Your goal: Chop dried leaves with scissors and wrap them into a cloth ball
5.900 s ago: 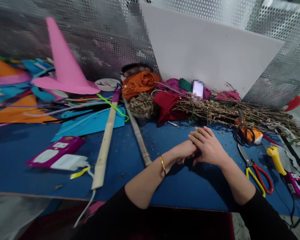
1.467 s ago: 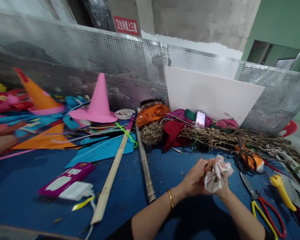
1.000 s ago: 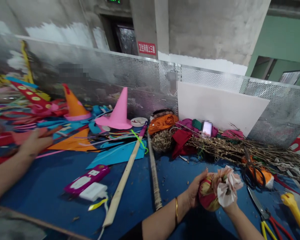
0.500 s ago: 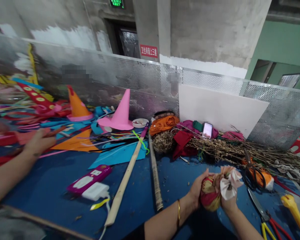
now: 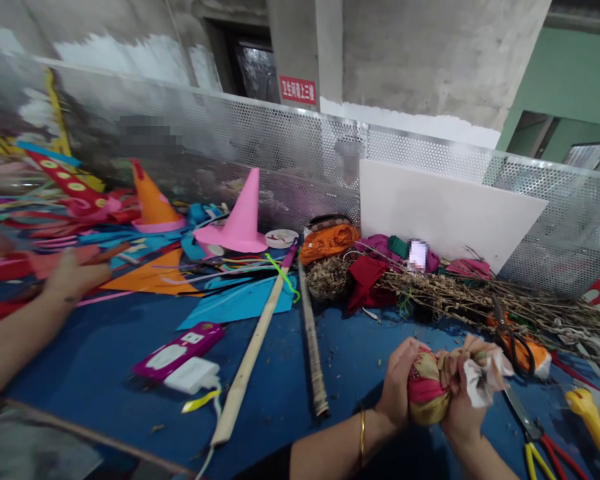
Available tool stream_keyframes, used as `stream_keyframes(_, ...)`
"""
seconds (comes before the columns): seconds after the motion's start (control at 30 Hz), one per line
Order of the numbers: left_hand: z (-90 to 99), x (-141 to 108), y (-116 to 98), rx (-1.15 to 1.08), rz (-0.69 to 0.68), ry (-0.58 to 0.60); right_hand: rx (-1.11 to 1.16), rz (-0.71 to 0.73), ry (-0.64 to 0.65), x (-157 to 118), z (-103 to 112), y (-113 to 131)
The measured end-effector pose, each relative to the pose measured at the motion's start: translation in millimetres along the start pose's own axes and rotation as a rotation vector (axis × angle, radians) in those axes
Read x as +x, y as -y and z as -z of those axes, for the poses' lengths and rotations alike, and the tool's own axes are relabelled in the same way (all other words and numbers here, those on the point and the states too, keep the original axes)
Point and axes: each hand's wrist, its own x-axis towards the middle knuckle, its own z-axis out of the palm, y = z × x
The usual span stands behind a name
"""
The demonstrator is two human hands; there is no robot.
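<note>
Above the front right of the blue table, a round cloth bundle (image 5: 427, 388) in tan and pinkish red is between my two hands. My left hand (image 5: 399, 380), with a gold bangle at the wrist, wraps the bundle's rounded left side. Around the gathered neck on its right, my right hand (image 5: 463, 407) is closed. Loose white and pale pink cloth (image 5: 485, 373) flares out past the right fingers. Black-handled scissors (image 5: 515, 343) lie just beyond my right hand, and pliers with red and yellow handles (image 5: 535, 437) lie to its right.
Dry stalks (image 5: 460, 300) and cloth scraps line the back. Two sticks, one pale (image 5: 250, 360) and one grey (image 5: 313, 340), lie left of my hands. A purple power bank (image 5: 180, 350) and pink felt hat (image 5: 240, 220) are farther left. Another person's hand (image 5: 75, 273) works among red felt.
Both hands have shifted slightly right with the bundle. The bundle has turned so its neck and loose cloth point more to the right, and my right fingers now close round the neck.
</note>
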Motion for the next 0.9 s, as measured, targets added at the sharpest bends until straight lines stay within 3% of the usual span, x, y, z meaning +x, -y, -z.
stream_keyframes(0.1, 1.8, 1.4, 7.7, 0.135, -0.032, -0.088, 0.090, -0.147, 0.018, 10.6, 2.8, 1.0)
stream_keyframes(0.17, 4.0, -1.1, 9.8, 0.246, -0.092, -0.045, 0.160, -0.234, 0.031, 20.6, 6.2, 4.3)
stream_keyframes(0.23, 7.1, -5.5, 5.0, 0.394, -0.290, 0.093, 0.270, -0.305, 0.038, 28.6, 10.1, 8.4)
stream_keyframes(0.37, 13.9, -9.6, -20.0, 0.705, -0.875, 0.464, 0.433, -0.502, 0.106, 33.3, 17.4, 7.1)
stream_keyframes(0.47, 15.2, -6.5, -34.2, 0.865, -1.067, 0.716, 0.513, -0.703, 0.136, 29.9, 20.7, -2.1)
stream_keyframes(0.53, 14.0, -5.7, -36.6, 0.879, -1.084, 0.740, 0.573, -0.776, 0.155, 26.7, 21.5, -7.0)
stream_keyframes(0.6, 12.3, -8.0, -35.5, 0.842, -1.075, 0.673, 0.586, -0.787, 0.180, 23.8, 21.3, -9.5)
stream_keyframes(0.73, 10.9, -17.3, -35.3, 0.815, -0.952, 0.587, 0.457, -0.708, 0.172, 20.0, 19.7, -11.6)
stream_keyframes(0.83, 11.2, -22.0, -39.2, 0.840, -0.829, 0.580, 0.313, -0.632, 0.177, 19.7, 18.9, -14.2)
stream_keyframes(0.9, 11.1, -22.8, -41.0, 0.835, -0.819, 0.575, 0.259, -0.631, 0.186, 20.7, 18.8, -16.3)
